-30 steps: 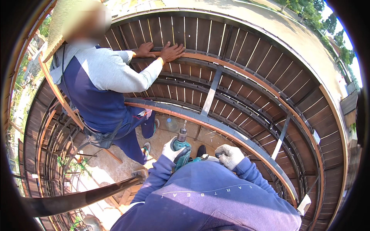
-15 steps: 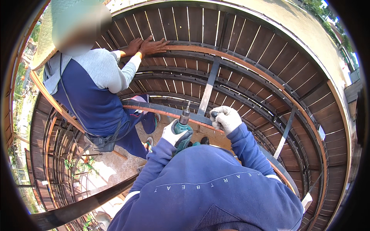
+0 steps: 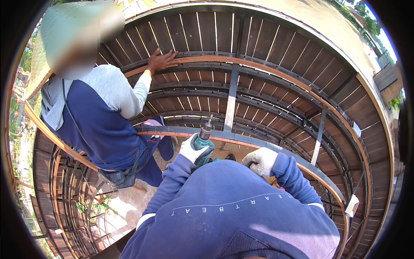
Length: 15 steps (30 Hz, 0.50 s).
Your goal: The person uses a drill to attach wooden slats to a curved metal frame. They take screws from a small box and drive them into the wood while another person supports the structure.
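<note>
My left hand [image 3: 189,149], in a white glove with a dark palm, is wrapped round a green power drill [image 3: 202,143]. The bit points up and away from me, just over a curved dark rail [image 3: 254,139] with an orange-brown edge. My right hand [image 3: 261,161], gloved the same way, is down at my waist on the near side of that rail. Its fingers are curled in, and whatever they hold is hidden. Beside its wrist shows a tan, pouch-like thing [image 3: 272,180], partly covered by my sleeve.
At the left, a co-worker in a wide hat [image 3: 43,64] rests a bare hand [image 3: 162,61] on a higher curved rail [image 3: 207,58]. Tiers of dark slats [image 3: 207,32] curve round us, joined by flat struts [image 3: 231,99]. A light block [image 3: 352,206] hangs at the right.
My right hand has dropped from beyond the rail to my waist; a small dark object showed in its fingers before. The co-worker now shows one hand on the rail instead of two.
</note>
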{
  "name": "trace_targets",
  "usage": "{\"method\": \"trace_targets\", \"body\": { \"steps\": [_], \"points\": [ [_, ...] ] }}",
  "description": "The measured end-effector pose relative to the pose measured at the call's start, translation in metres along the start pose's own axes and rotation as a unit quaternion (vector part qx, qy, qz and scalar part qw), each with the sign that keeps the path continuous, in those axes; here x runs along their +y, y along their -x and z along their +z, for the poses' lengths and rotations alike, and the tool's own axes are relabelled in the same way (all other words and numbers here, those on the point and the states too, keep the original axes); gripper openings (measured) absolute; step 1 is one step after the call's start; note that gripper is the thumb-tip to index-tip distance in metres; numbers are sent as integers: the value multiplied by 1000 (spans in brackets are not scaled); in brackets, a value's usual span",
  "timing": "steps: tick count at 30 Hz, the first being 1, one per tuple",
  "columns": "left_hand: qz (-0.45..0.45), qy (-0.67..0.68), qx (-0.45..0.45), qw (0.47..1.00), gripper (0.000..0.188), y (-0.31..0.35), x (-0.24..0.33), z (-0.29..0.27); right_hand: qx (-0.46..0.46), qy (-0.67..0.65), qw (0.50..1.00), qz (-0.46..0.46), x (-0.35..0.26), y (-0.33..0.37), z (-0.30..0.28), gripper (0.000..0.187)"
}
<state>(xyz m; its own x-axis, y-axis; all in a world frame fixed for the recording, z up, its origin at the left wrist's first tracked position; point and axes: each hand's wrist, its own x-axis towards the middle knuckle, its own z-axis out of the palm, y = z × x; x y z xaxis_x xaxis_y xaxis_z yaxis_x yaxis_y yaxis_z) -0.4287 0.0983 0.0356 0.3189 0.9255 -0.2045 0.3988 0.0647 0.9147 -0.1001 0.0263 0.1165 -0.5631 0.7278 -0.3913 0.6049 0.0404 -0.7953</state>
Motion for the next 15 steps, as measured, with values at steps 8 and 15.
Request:
{"method": "trace_targets", "body": {
  "steps": [8,15],
  "points": [
    [9,34,-10,999,65,-8,-17,-8,33,34,999,2,-14,-12,9,31],
    [16,56,-11,998,63,-10,-37,-12,177,-258,949,-47,-14,-39,7,31]
  ]
}}
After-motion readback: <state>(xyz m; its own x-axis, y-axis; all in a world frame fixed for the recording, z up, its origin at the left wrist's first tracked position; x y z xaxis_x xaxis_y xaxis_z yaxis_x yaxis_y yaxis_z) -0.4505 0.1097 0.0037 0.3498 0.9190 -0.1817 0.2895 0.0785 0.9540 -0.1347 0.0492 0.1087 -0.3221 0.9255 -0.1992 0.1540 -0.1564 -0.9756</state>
